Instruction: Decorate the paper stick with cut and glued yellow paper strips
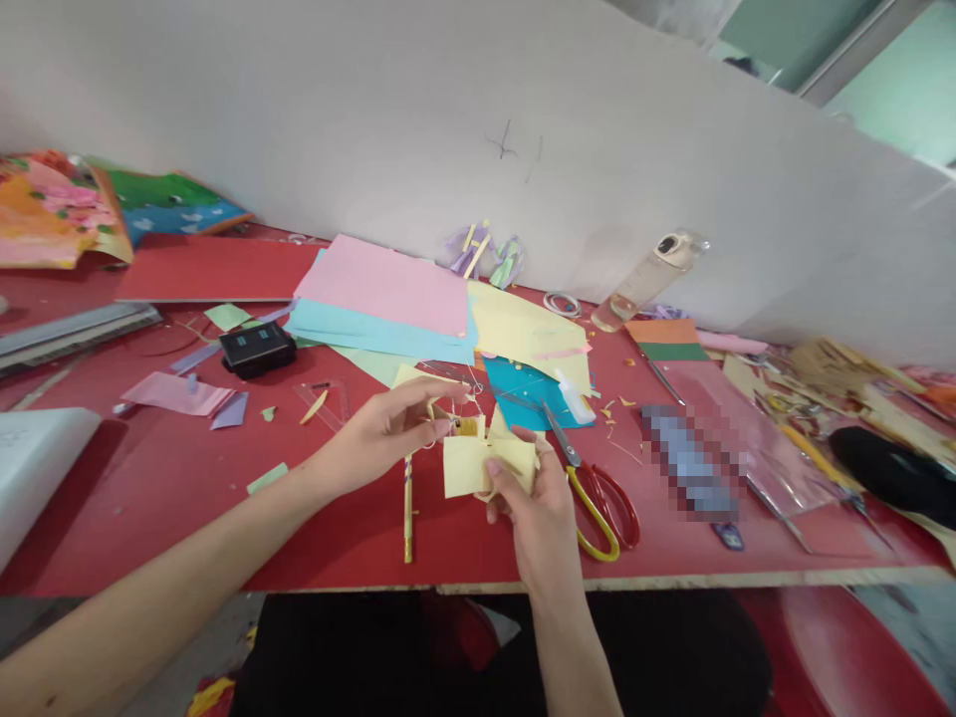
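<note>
Both my hands meet over the front middle of a red table (171, 478). My right hand (539, 508) grips a folded pale yellow paper piece (478, 463) between thumb and fingers. My left hand (392, 428) reaches in from the left, its fingertips pinched at the top edge of the same yellow paper, near a small darker yellow bit. A yellow pencil (407, 508) lies on the table under my left hand. Scissors with red and yellow handles (597, 493) lie just right of my right hand.
Sheets of pink (388, 284), light blue and yellow paper are stacked behind, with a small glue bottle (575, 396) on a blue sheet. A black box (258, 347), a clear bottle (646, 279), paper scraps and a white wall panel surround the work area.
</note>
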The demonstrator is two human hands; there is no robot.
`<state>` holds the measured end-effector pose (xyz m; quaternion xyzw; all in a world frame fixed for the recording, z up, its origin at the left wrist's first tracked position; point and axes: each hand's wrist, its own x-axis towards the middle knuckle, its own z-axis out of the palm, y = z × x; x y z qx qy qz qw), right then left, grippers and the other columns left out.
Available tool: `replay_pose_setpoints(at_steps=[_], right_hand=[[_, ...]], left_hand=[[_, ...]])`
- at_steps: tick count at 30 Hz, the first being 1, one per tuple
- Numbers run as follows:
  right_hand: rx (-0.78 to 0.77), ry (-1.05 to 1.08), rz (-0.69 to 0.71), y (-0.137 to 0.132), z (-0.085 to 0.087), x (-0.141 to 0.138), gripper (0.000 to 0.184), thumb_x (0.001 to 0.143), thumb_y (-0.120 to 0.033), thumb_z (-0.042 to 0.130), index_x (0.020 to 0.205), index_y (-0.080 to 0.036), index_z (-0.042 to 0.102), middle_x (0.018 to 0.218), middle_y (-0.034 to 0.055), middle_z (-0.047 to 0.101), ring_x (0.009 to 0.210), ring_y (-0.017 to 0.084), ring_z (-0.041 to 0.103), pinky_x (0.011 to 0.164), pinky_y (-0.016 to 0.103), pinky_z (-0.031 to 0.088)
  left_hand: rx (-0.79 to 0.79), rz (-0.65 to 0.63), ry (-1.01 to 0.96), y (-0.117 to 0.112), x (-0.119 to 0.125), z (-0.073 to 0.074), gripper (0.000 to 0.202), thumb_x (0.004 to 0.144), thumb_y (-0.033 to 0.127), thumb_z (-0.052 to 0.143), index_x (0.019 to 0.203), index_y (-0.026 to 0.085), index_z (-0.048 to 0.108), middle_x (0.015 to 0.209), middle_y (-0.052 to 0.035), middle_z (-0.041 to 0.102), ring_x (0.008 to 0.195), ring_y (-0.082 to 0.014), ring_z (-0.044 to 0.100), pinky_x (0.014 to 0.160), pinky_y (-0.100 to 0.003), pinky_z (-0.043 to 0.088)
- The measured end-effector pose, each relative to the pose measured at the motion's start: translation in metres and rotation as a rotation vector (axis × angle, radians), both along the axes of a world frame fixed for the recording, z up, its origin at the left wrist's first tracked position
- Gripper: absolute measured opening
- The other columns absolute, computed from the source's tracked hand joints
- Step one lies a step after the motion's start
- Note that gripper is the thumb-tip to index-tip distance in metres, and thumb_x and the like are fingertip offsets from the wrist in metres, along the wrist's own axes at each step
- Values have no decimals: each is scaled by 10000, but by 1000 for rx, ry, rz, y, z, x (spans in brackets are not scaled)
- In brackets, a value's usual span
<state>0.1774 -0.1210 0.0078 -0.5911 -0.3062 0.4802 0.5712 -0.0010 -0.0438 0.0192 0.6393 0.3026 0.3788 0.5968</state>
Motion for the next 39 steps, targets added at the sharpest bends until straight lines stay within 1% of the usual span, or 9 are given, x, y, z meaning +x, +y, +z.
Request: replay_pose_setpoints(at_steps=[6,11,18,22,26,28,31,34,39], right_hand=[[27,-60,-77,1,-4,-1,593,678,-361,781,1171,-225,479,803,-16,625,502,108,569,390,211,472],[42,-64,-110,0,-3,-4,598,680,-366,780,1175,-223,477,820,-7,627,515,115,578,387,216,479],[63,9,-137,-4,-1,-7,631,703,-343,778,1233,-228,457,903,24,643,560,114,587,421,220,486],[81,34,-163,-4,-3,-5,684,696,-332,787,1274,-216,441,849,15,643,536,100,559,417,210,460],[78,21,-186,-4,-7,-3,669,700,-319,790,1263,-215,443,854,10,651,505,82,545,440,214,474],[87,0,-204,-3,-7,-3,630,719,-324,777,1255,-223,461,848,7,657,504,79,549,466,224,497],[110,-3,-254,-3,-7,-7,618,730,-345,765,1264,-234,474,885,26,666,560,107,585,489,246,529],[124,45,-290,-2,-8,-13,618,735,-351,757,1269,-231,470,939,49,667,677,153,633,517,257,550],[139,118,-202,0,-12,-17,572,773,-317,731,1270,-236,460,1029,60,653,789,176,661,615,283,577]], left_hand=[[-20,-17,-9,-2,2,0,375,853,293,633,1218,222,585,1127,-73,635,880,-160,628,797,-304,503],[-10,-12,19,-3,1,0,428,821,302,671,1230,226,574,1149,-77,625,930,-188,635,807,-317,514],[83,28,14,-3,3,2,347,903,294,548,1244,230,560,1204,-81,552,988,-183,615,878,-331,516],[85,34,-21,-2,4,0,300,937,273,483,1222,240,570,1157,-71,559,938,-158,625,839,-301,523],[36,26,-31,-2,2,-3,312,909,247,544,1220,259,565,1027,-47,627,897,-153,642,734,-247,518],[-20,14,-28,-1,1,-3,336,893,243,573,1228,255,556,980,-42,650,884,-156,654,730,-245,516],[-94,7,-43,-1,2,-3,351,866,234,614,1212,252,556,944,-28,645,903,-167,665,796,-270,519],[-101,24,-93,0,3,-5,389,848,199,629,1217,282,541,956,-4,575,908,-169,670,815,-282,520],[-76,50,-113,0,4,-10,524,834,157,628,1294,352,469,953,11,494,939,-172,660,831,-294,519]])
